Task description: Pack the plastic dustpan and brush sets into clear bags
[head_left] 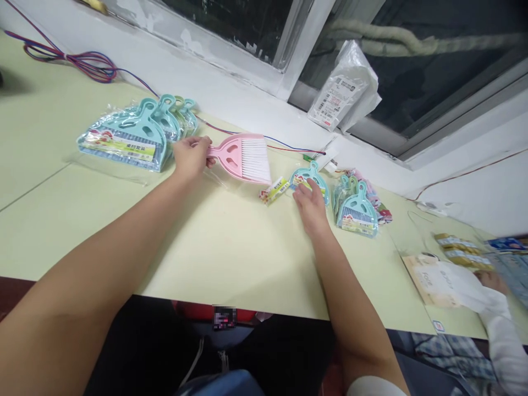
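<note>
My left hand (192, 157) is closed on the handle of a pink dustpan with a white-bristled brush (247, 158) nested in it, its bristles pointing right. A small loose label card (274, 191) lies on the table just past the bristles. My right hand (310, 208) has its fingers apart in front of a small turquoise dustpan set (314, 169) and partly hides it; whether they touch, I cannot tell. Left of my left hand is a stack of turquoise dustpan-and-brush sets (119, 137) in clear bags. More bagged sets (358, 214) lie right of my right hand.
A bundle of red and blue wire (88, 63) lies at the back left, running on along the wall. A white package (340, 91) leans on the window. Far right, another person's sleeve (499, 319) reaches over a printed bag (433, 280) near gold packets (460, 250).
</note>
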`<state>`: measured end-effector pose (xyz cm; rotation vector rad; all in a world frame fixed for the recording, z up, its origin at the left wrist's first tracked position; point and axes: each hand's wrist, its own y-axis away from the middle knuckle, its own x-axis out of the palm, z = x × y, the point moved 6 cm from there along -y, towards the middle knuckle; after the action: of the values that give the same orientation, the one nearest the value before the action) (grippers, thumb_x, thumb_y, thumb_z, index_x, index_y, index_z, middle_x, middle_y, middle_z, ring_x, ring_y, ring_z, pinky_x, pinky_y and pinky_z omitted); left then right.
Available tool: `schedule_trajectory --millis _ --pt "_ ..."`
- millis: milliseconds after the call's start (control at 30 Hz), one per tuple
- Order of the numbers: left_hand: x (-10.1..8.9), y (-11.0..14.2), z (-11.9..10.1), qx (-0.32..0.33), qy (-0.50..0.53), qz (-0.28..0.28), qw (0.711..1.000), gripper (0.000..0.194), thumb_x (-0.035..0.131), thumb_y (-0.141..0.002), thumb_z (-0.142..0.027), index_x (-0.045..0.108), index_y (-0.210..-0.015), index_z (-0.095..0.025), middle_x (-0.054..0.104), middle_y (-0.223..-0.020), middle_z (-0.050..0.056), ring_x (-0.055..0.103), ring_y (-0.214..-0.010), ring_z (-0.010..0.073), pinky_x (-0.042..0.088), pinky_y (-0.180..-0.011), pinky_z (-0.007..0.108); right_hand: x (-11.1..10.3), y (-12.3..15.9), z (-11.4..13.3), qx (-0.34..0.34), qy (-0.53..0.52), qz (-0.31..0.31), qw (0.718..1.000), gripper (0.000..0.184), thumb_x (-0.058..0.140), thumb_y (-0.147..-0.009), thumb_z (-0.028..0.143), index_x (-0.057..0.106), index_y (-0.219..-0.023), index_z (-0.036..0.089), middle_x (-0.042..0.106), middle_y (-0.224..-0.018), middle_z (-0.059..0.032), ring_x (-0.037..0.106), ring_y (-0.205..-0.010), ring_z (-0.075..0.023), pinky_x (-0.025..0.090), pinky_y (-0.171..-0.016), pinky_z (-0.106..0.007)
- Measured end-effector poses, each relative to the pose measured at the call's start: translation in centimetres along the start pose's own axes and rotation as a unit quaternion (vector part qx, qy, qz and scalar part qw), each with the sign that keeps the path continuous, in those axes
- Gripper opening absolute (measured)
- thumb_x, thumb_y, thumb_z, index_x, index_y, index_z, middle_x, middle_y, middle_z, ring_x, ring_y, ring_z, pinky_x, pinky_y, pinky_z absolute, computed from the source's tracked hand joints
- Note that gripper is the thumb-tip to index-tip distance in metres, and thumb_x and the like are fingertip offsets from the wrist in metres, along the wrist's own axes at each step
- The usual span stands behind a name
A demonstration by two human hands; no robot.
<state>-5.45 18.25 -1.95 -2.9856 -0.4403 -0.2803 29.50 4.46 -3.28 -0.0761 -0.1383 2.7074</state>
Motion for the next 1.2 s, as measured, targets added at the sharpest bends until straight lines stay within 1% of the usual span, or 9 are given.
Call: schedule_trajectory --millis 167,267,400,500,600,767,867,1000,1200 --pt "0.6 1.1 -0.7 -0.001 0.000 0.013 1.000 0.015 0.068 -0.085 -0.029 0.063 -0.076 -0.018 0.060 -0.057 0.002 0.056 -0.044 0.0131 0.043 -0.046 0.027 -0.1 2.0 1.6 -0.114 0.158 0.057 0.979 0.036 0.068 -0.090 0.039 0.067 -0.124 0.028 0.066 -0.140 -0.0093 0.060 -0.134 -0.0239 0.043 -0.119 -0.047" --pt "1.0 1.7 -1.1 -0.002 0.005 0.022 1.000 0.015 0.069 -0.084 -0.029 0.064 -0.076 -0.018 0.061 -0.058 0.003 0.056 -0.045 0.0128 0.041 -0.043 0.026 3.1 4.4 1.9 -0.189 0.303 0.193 0.914 0.026 0.058 -0.099 0.038 0.074 -0.114 0.025 0.072 -0.128 -0.0111 0.061 -0.131 -0.0275 0.041 -0.120 -0.050" --pt "1.6 2.5 -1.4 -0.002 0.004 0.046 0.999 0.015 0.070 -0.084 -0.030 0.065 -0.077 -0.018 0.061 -0.058 0.003 0.056 -0.046 0.0124 0.042 -0.043 0.026 7.1 5.8 1.3 -0.243 0.397 0.298 0.834 0.041 0.052 -0.102 0.038 0.067 -0.137 0.023 0.061 -0.148 -0.0139 0.051 -0.142 -0.0312 0.037 -0.123 -0.052" --pt "1.7 2.8 -1.6 0.000 0.001 0.049 0.999 0.016 0.070 -0.085 -0.030 0.065 -0.078 -0.017 0.061 -0.059 0.003 0.055 -0.045 0.0123 0.043 -0.044 0.026 7.1 4.8 0.5 -0.229 0.430 0.268 0.831 0.059 0.055 -0.101 0.042 0.051 -0.154 0.018 0.045 -0.164 -0.0170 0.037 -0.153 -0.0353 0.027 -0.127 -0.058" --pt "1.7 3.0 -1.8 -0.003 0.001 0.047 0.999 0.014 0.069 -0.086 -0.027 0.065 -0.078 -0.016 0.062 -0.058 0.003 0.056 -0.045 0.0123 0.042 -0.042 0.025 5.2 3.7 -0.1 -0.190 0.395 0.218 0.872 0.057 0.053 -0.102 0.044 0.054 -0.152 0.016 0.047 -0.162 -0.0183 0.038 -0.154 -0.0345 0.023 -0.129 -0.059" --pt "2.6 4.1 -2.5 -0.020 -0.026 0.105 0.994 0.011 0.069 -0.085 -0.024 0.066 -0.080 -0.014 0.061 -0.056 0.002 0.053 -0.041 0.0105 0.040 -0.039 0.022 1.6 3.5 2.0 -0.183 0.181 0.066 0.964 0.039 0.049 -0.104 0.050 0.069 -0.123 0.023 0.076 -0.120 -0.0118 0.071 -0.114 -0.0275 0.055 -0.104 -0.052" --pt "3.9 6.0 -3.2 -0.014 -0.063 0.170 0.983 0.014 0.070 -0.085 -0.025 0.066 -0.079 -0.013 0.060 -0.053 0.002 0.053 -0.039 0.0117 0.038 -0.038 0.021 1.5 5.2 5.2 -0.296 0.200 0.008 0.934 0.027 0.055 -0.102 0.043 0.072 -0.110 0.024 0.077 -0.108 -0.0094 0.072 -0.105 -0.0266 0.056 -0.099 -0.050" --pt "5.6 9.2 -4.0 0.006 -0.110 0.251 0.962 0.019 0.070 -0.089 -0.030 0.068 -0.081 -0.013 0.060 -0.054 0.002 0.056 -0.039 0.0120 0.037 -0.036 0.020 4.6 8.5 7.9 -0.408 0.324 0.092 0.849 0.020 0.064 -0.096 0.030 0.073 -0.114 0.027 0.077 -0.113 -0.0083 0.068 -0.111 -0.0287 0.051 -0.104 -0.051" --pt "6.9 12.3 -3.8 -0.021 -0.137 0.307 0.942 0.020 0.066 -0.094 -0.031 0.069 -0.084 -0.013 0.057 -0.050 -0.001 0.056 -0.036 0.0128 0.036 -0.034 0.020 6.6 10.3 7.8 -0.332 0.428 0.128 0.831 0.028 0.069 -0.090 0.032 0.069 -0.117 0.024 0.077 -0.114 -0.0091 0.060 -0.114 -0.0347 0.046 -0.104 -0.057"
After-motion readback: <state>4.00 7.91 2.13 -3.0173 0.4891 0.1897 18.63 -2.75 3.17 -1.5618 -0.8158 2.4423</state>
